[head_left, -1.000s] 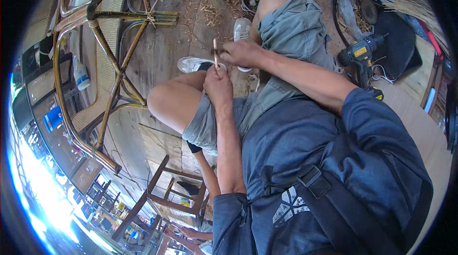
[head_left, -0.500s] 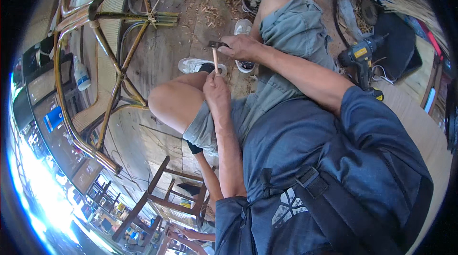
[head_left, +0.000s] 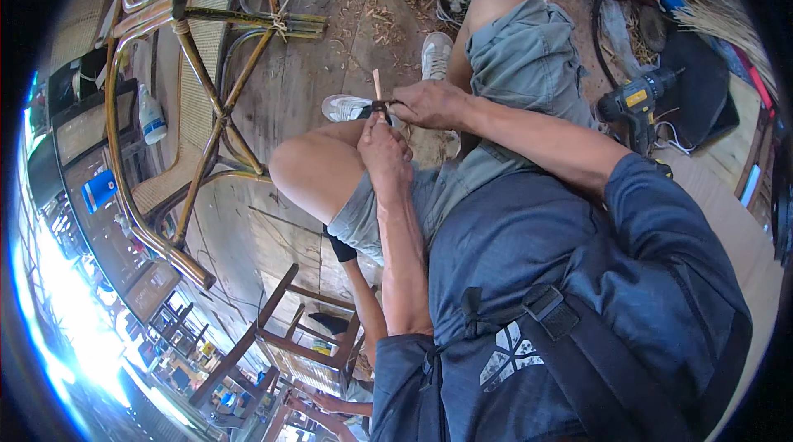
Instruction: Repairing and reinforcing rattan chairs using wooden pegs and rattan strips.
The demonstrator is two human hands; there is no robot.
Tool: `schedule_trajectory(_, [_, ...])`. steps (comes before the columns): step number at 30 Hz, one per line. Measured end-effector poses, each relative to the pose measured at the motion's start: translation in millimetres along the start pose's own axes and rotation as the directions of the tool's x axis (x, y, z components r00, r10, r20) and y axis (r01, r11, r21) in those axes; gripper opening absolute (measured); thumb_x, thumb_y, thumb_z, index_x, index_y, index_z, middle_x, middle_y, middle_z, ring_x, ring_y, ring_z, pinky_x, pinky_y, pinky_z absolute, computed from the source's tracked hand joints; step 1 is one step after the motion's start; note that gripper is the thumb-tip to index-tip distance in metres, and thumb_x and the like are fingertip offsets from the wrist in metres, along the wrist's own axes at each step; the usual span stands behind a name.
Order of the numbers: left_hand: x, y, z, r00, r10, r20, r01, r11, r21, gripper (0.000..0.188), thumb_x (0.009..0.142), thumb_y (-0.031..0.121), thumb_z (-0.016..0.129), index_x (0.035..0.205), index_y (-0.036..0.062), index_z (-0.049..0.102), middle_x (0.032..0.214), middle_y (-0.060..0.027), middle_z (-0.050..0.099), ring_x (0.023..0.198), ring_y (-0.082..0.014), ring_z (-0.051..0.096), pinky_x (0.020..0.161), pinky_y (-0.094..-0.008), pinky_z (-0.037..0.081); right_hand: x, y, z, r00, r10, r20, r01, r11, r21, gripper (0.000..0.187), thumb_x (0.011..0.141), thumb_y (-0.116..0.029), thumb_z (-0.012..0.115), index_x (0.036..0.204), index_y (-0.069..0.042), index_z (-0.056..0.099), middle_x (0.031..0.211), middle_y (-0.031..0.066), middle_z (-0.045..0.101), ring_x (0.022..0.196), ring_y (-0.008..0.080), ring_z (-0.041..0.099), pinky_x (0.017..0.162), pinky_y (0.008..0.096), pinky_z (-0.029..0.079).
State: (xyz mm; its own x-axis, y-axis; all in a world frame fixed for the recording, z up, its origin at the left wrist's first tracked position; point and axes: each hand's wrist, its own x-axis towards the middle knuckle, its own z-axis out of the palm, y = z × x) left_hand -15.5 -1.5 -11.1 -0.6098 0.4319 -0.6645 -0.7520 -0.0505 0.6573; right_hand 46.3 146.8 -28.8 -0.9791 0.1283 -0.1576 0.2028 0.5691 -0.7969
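My left hand is closed around a thin, pale wooden stick that points up and away from me between my knees. In my right hand is a short dark tool, its exact kind too small to make out. That tool lies across the stick just above my left fist, and it seems to touch the wood. The two hands are close together. The lower end of the stick is hidden in my left fingers.
Curled wood shavings litter the plank floor. At left stands a bamboo frame; below it is a dark wooden chair. A cordless drill lies at right. A round bowl sits beyond my right knee. Another person's arms show lower left.
The dark tool has gone from the stick's far end down to beside my left fist, so the stick's tip now shows beyond it. My right hand came nearer my left.
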Motion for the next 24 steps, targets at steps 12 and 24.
schedule_trajectory(12, [-5, -6, 24, 0.997, -0.02, -0.08, 0.028, 0.995, 0.093, 0.018, 0.087, 0.016, 0.048, 0.102, 0.0094, 0.054, 0.052, 0.0034, 0.04, 0.034, -0.0075, 0.036, 0.029, -0.0222, 0.029, 25, 53, 9, 0.987, -0.099, -0.128, 0.065, 0.966, -0.25, 0.03, 0.089, -0.032, 0.041, 0.1, -0.01, 0.057, 0.088, 0.0163, 0.061, 0.082, 0.0369, 0.061, 0.071, 0.0447, 0.05])
schedule_trajectory(24, [-15, 1, 31, 0.991, 0.116, -0.068, -0.094, 0.957, 0.275, 0.027, 0.088, 0.014, 0.046, 0.11, 0.0019, 0.054, 0.051, 0.0065, 0.038, 0.034, -0.0045, 0.035, 0.03, -0.0203, 0.026, -5, -2, -15, 1.0, 0.031, -0.002, -0.031, 0.997, 0.072, 0.03, 0.088, -0.032, 0.041, 0.094, -0.008, 0.058, 0.086, 0.0207, 0.06, 0.079, 0.0383, 0.059, 0.07, 0.0454, 0.048])
